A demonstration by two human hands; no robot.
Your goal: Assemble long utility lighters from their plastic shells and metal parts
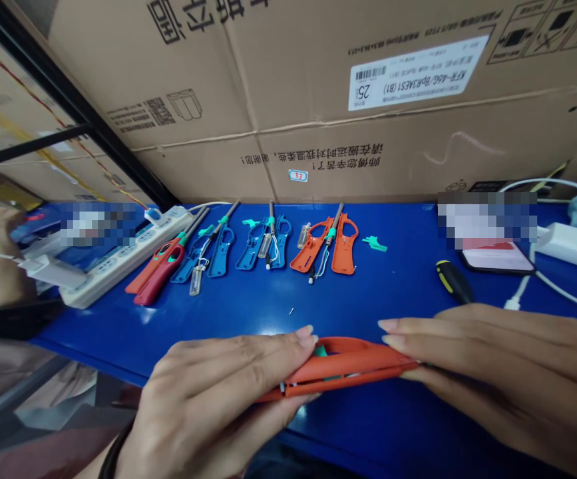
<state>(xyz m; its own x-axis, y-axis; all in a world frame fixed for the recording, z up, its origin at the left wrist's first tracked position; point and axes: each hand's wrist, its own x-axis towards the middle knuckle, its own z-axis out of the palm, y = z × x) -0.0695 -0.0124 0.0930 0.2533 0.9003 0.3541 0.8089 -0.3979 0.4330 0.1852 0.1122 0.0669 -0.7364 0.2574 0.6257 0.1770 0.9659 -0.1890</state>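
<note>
An orange utility lighter (pixel 358 362) is held level above the front of the blue table, with a gap showing along the seam between its two shell halves. My left hand (pixel 223 386) is closed round its handle end, thumb below and fingers on top. At the other end, my right hand (pixel 488 366) grips the narrow nozzle side, fingers above and thumb underneath. A bit of green trigger (pixel 321 350) shows in the lighter's opening. The far ends of the lighter are hidden in my hands.
Behind lie opened lighters with orange shells (pixel 344 249) and blue shells (pixel 222 253), plus closed red lighters (pixel 161 269). A green part (pixel 375 243), a small pin (pixel 291 311), a screwdriver (pixel 455 282), a phone (pixel 500 256) and a power strip (pixel 123 256) also lie on the table (pixel 402 293). Cardboard (pixel 293 80) stands behind.
</note>
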